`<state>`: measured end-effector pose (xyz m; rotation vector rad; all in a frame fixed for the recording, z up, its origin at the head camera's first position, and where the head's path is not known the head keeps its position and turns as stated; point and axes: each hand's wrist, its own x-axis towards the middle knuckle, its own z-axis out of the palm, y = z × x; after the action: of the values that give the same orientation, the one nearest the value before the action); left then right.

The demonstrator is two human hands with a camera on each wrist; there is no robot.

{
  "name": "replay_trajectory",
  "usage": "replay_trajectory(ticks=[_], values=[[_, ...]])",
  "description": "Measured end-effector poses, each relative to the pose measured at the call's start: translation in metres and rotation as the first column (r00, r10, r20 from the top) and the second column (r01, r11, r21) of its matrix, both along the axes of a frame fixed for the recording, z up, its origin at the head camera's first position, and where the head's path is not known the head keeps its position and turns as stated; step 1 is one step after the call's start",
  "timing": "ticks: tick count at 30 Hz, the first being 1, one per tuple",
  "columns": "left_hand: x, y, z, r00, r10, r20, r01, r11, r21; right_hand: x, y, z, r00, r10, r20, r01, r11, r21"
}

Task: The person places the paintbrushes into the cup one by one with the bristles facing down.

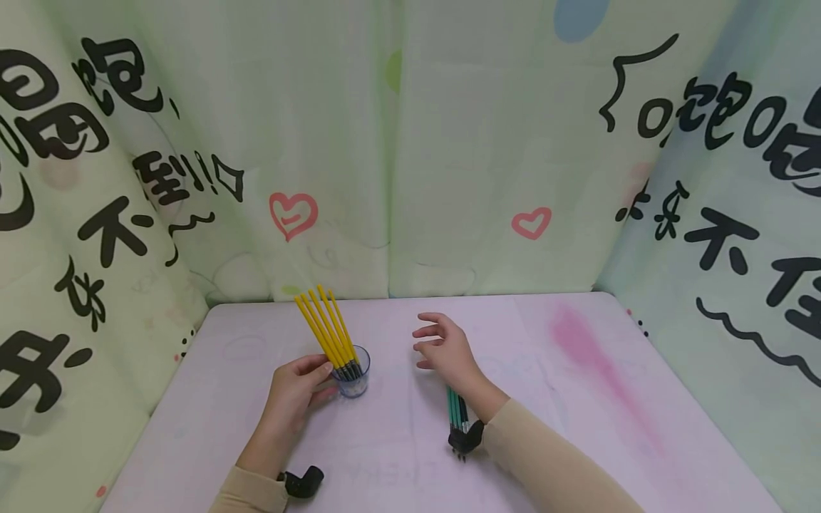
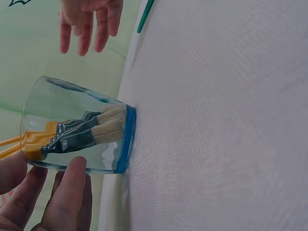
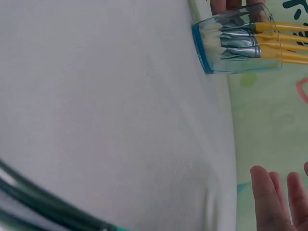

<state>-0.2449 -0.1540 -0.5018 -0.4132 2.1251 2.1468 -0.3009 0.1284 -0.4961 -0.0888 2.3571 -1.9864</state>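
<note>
A clear plastic cup (image 1: pixel 354 385) with a blue base stands upright on the table, left of the middle. Several yellow-handled paintbrushes (image 1: pixel 325 331) lean in it, bristles down, as the left wrist view shows. My left hand (image 1: pixel 298 388) holds the cup by its left side, fingertips at the wall and thumb by the rim. To the right of the cup, my right hand (image 1: pixel 447 347) hovers over the table with fingers loosely extended, holding nothing. Green-handled brushes (image 1: pixel 456 410) lie below my right wrist, partly hidden by it and by the wrist camera.
A pale pink table (image 1: pixel 385 456) spreads out beneath my hands, with a darker pink streak on its right side. Patterned curtains (image 1: pixel 449 142) with black lettering and red hearts close off the back and both sides.
</note>
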Motion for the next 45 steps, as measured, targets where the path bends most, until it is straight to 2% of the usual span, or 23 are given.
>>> replay_trajectory(ticks=[13, 19, 24, 30, 33, 39, 45], values=[[0.0, 0.0, 0.0, 1.0, -0.002, 0.005, 0.002, 1.0, -0.004, 0.004, 0.033, -0.006, 0.996, -0.071, 0.051, 0.069, 0.997, 0.038], [0.0, 0.0, 0.0, 1.0, -0.003, 0.003, 0.003, 1.0, -0.005, 0.005, 0.051, -0.006, 0.994, -0.091, 0.063, 0.083, 0.989, 0.12], [0.0, 0.0, 0.0, 1.0, -0.003, 0.003, 0.003, 1.0, -0.002, 0.009, 0.064, -0.006, 0.987, -0.112, 0.12, 0.083, 0.971, 0.222], [-0.001, 0.0, -0.001, 1.0, -0.005, -0.004, 0.005, 1.0, 0.005, 0.014, 0.072, -0.005, 0.979, -0.109, 0.171, 0.053, 0.952, 0.301], [-0.001, 0.0, -0.001, 1.0, -0.001, -0.003, 0.001, 1.0, 0.007, 0.018, 0.071, -0.005, 0.974, -0.114, 0.194, 0.038, 0.934, 0.356], [-0.001, 0.001, 0.0, 1.0, 0.002, 0.005, -0.002, 1.0, 0.002, 0.02, 0.068, -0.008, 0.974, -0.121, 0.191, 0.018, 0.885, 0.465], [-0.001, 0.001, 0.0, 1.0, 0.003, 0.008, -0.003, 1.0, -0.006, 0.02, 0.066, -0.008, 0.978, -0.108, 0.176, 0.001, 0.856, 0.517]])
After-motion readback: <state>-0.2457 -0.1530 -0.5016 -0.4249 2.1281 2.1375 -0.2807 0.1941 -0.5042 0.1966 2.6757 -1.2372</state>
